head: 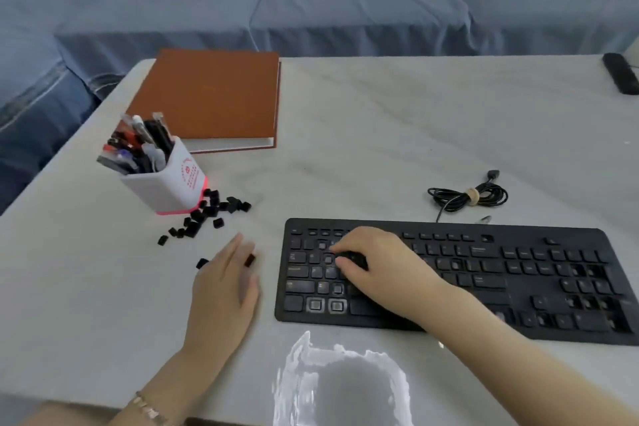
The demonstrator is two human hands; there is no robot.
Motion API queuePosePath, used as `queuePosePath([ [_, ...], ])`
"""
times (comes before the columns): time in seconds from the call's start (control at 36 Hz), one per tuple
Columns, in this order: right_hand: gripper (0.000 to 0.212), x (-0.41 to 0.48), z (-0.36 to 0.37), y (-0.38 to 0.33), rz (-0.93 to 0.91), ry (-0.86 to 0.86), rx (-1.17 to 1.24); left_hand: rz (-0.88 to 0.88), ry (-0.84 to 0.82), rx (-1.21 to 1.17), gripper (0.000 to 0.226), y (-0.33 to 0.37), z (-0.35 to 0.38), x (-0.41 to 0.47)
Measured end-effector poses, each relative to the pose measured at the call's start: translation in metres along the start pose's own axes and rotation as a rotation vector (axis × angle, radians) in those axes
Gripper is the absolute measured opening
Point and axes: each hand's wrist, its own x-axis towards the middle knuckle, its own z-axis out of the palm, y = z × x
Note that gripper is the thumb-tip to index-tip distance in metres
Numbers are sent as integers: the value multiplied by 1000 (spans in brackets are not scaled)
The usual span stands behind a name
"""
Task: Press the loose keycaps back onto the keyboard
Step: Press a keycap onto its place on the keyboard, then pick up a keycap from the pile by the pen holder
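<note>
A keycap (pixel 352 258) is pinched by the curled right hand (pixel 380 270) on the keyboard (pixel 518 287) at the table (pixel 380 131) front edge, the left hand (pixel 221 297) is laid straight-fingered left of it, loose keycaps (pixel 204 214) are heaped near the left edge

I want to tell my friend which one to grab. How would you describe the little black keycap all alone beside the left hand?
Find the white marbled table, then the left hand, left of the black keyboard. By that hand's outer edge sits one small black keycap. Unlike the heap of black keycaps by the white pen cup, it lies alone.
</note>
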Motion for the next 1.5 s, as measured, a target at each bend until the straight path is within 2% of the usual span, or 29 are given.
queuePosePath([
  [0.08,27,22,19,-25,-37,-62,4,-143,74,36,38,-31,-18,-3],
  [0.17,30,41,39,-44,-54,-111,1,-204,32,29,44,-50,-29,-2],
  [0.28,35,66,67,-62,-50,-174,-61,-147,-43,37,40,-58,-36,0],
  [0.42,50,88,93,-66,-96,-237,-166,-107,-49,-76,28,-55,-34,5],
  [0.56,42,89,106,-65,-125,-262,-306,-111,-89,-103,11,-55,-33,13],
  [0.69,35,79,101,-56,-69,-244,-227,-123,-132,-36,13,-54,-35,16],
  [0.81,34,71,94,-64,-27,-254,-92,-156,-162,-38,23,-51,-37,16],
  [0.86,38,67,93,-71,-40,-273,-14,-184,-157,-83,18,-50,-38,15],
  [0.92,44,61,96,-76,-71,-314,-45,-207,-122,-143,5,-50,-41,13],
  [0.97,45,58,101,-79,-102,-353,-123,-205,-73,-189,8,-51,-43,11],
  [1.06,32,59,109,-80,-74,-359,-129,-205,-18,-220,12,-53,-48,6],
  [1.19,22,56,112,-76,-8,-263,-3,-272,-13,-280,25,-52,-48,0],
  [1.33,26,40,89,-68,73,-56,312,-290,-41,-246,26,-44,-43,2],
  [1.42,20,24,71,-57,198,-9,504,-311,-93,-170,29,-34,-38,7],
  [1.5,17,8,51,-46,364,17,785,-254,-127,-56,33,-27,-33,13],
])
